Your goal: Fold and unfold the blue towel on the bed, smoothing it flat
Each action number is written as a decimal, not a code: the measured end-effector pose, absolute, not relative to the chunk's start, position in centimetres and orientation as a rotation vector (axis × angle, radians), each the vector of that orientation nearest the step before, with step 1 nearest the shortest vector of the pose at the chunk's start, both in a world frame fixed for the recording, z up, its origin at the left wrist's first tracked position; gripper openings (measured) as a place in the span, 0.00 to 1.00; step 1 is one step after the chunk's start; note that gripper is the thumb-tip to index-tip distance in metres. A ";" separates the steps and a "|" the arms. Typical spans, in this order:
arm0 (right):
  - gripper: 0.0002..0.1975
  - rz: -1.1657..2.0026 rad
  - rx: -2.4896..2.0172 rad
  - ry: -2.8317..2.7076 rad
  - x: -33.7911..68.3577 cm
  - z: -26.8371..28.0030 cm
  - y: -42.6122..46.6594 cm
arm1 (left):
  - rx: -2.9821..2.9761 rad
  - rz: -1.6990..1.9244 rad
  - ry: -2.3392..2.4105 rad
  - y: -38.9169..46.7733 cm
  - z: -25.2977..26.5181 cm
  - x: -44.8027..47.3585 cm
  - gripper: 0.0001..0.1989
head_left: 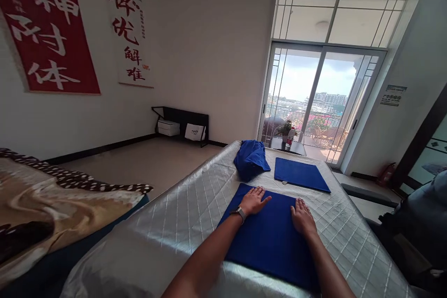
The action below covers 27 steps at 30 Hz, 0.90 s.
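Observation:
A blue cloth (270, 237) lies flat in a rough rectangle on the silver quilted cover (185, 209). On its far left part rests my left hand (254, 201), palm down, fingers stretched out and thumb apart. My right hand (303, 216) lies flat near the cloth's far right corner, its fingers extended forward. Neither hand grips anything. Just beyond is a second flat blue cloth (302, 174), with a small pale tag at its near edge. A crumpled blue cloth (251, 158) is heaped to the left of that one.
A brown patterned blanket (77, 209) covers a surface at the left. By the glass doors stands a small dark table (288, 145) with a potted plant (286, 129) and a bottle (290, 137). A dark bulky item (419, 228) is at the right. A low black rack (185, 114) stands against the wall.

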State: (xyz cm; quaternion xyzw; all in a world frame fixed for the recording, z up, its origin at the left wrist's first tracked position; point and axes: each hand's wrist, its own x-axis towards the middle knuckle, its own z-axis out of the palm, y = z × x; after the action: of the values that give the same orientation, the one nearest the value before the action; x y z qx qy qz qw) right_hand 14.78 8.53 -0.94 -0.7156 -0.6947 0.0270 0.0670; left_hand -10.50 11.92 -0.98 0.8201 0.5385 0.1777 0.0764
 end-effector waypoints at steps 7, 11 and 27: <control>0.35 0.085 -2.154 -2.059 14.8 -1.1 8.4 | 2.347 0.455 1.817 12.2 -0.5 -18.2 0.43; 0.35 0.088 -2.146 -2.052 14.8 -1.0 8.3 | 2.352 0.441 1.816 12.2 -0.5 -18.0 0.44; 0.35 0.078 -2.182 -2.014 14.4 -0.9 8.1 | 2.624 0.569 1.598 10.0 1.4 -10.8 0.30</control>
State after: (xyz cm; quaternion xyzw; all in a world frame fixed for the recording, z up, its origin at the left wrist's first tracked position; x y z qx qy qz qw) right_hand 14.42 8.09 -0.86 -0.7319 -0.6755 0.0263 0.0856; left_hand -10.81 10.01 1.38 0.8397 0.5116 0.1820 0.0086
